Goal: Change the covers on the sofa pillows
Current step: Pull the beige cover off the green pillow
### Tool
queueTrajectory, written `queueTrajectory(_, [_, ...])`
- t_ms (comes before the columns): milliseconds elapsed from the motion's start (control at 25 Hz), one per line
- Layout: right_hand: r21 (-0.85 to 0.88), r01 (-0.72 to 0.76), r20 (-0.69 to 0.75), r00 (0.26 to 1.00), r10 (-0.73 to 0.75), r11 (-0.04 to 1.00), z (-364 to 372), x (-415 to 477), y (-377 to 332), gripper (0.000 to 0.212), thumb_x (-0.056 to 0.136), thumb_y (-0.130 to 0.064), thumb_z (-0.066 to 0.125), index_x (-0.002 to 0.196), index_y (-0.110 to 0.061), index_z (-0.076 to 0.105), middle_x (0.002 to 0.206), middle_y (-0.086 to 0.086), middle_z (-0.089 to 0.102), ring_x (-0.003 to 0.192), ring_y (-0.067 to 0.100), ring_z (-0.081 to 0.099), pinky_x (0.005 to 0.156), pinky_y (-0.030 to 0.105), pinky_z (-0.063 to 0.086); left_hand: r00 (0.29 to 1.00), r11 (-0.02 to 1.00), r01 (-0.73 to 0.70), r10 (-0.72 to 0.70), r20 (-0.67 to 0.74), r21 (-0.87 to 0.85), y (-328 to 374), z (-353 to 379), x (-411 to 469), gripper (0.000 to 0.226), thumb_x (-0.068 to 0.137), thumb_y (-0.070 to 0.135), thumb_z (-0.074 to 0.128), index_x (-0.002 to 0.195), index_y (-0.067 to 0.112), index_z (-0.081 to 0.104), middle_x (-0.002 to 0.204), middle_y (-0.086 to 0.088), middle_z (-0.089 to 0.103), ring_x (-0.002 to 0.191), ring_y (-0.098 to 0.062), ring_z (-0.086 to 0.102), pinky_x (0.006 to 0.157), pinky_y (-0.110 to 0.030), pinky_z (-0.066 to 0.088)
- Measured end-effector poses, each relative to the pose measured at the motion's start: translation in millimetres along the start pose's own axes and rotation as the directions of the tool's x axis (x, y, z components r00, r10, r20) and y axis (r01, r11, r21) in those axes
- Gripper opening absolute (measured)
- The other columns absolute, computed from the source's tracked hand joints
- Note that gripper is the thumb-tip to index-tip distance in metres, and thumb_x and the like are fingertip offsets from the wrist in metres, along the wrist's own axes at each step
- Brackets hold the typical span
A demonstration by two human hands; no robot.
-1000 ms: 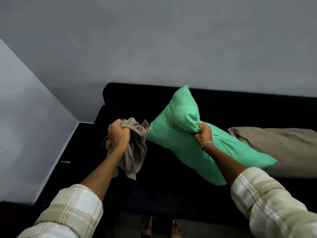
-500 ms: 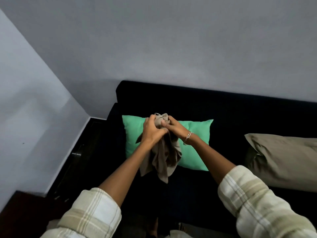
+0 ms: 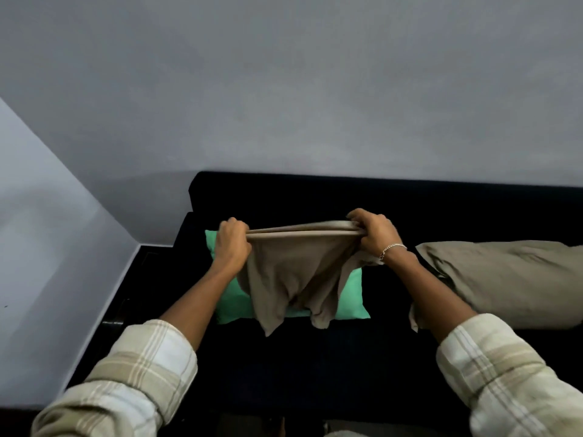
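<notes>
While both hands stretch it, beige cover [image 3: 293, 272] hangs seemingly above green pillow [image 3: 350, 298].

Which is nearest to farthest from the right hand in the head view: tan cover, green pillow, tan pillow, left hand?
1. Tan cover: in the right hand's grip.
2. Green pillow and tan pillow: too close to call; green just below-left, tan to the right.
3. Left hand: at the cover's far left end.
</notes>
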State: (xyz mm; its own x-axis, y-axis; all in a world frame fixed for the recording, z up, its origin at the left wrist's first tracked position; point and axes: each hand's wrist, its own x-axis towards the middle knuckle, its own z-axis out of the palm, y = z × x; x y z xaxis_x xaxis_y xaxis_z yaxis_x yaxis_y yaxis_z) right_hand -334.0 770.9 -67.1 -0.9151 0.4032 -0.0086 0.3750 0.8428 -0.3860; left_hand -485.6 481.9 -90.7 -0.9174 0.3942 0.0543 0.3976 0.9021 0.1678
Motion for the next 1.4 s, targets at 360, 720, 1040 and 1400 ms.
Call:
queueTrajectory(360, [-0.014, -0.428, -0.214, 0.884, 0.415, 0.904, -54, -25, 30, 0.029, 0.081, -0.009, 0.051, 0.105, -0.018, 0.064, 0.107, 0.018, 0.067, 0.101, 0.042, 0.061, 0.082, 0.04, 0.05, 0.997, 0.995, 0.021, -0.028, -0.078, -0.094, 21, -49, 18, 0.019, 0.086, 0.029, 0.067, 0.099, 0.016, 0.061, 0.103, -0.019, 0.067, 0.1, -0.043, 0.063, 0.079, -0.044, 0.05])
queueTrajectory(720, [0.731, -0.321, 0.263, 0.947, 0.185, 0.602, -38, -31, -49, 0.033, 0.076, 0.007, 0.06, 0.106, -0.008, 0.064, 0.096, 0.013, 0.066, 0.093, 0.028, 0.063, 0.083, 0.045, 0.053, 0.975, 0.489, 0.207, -0.032, 0.22, -0.847, 123, -49, 2, 0.018, 0.086, 0.008, 0.062, 0.099, 0.018, 0.068, 0.106, -0.01, 0.072, 0.104, -0.027, 0.067, 0.091, -0.038, 0.054])
queueTrajectory(1040, [0.821, -0.18, 0.041, 0.965, 0.259, 0.542, -45, -42, -66, 0.018, 0.077, 0.008, 0.061, 0.089, -0.003, 0.067, 0.073, 0.006, 0.062, 0.069, 0.015, 0.057, 0.062, 0.029, 0.048, 0.952, 0.159, -0.018, 0.306, 0.031, -0.987, 161, -69, -27, 0.044, 0.083, 0.016, 0.074, 0.123, 0.015, 0.056, 0.103, -0.01, 0.071, 0.085, -0.017, 0.068, 0.074, -0.032, 0.058])
queueTrajectory(1400, [0.889, -0.042, 0.266, 0.857, 0.441, -0.455, -90, -83, -60, 0.024, 0.056, 0.006, 0.035, 0.065, -0.013, 0.047, 0.059, 0.005, 0.056, 0.061, 0.023, 0.059, 0.084, 0.036, 0.052, 0.898, 0.709, -0.276, 0.43, 0.087, -0.649, 151, 27, -56, 0.128, 0.056, 0.056, 0.081, 0.155, 0.032, 0.004, 0.145, 0.001, 0.042, 0.126, -0.019, 0.046, 0.104, -0.039, 0.039])
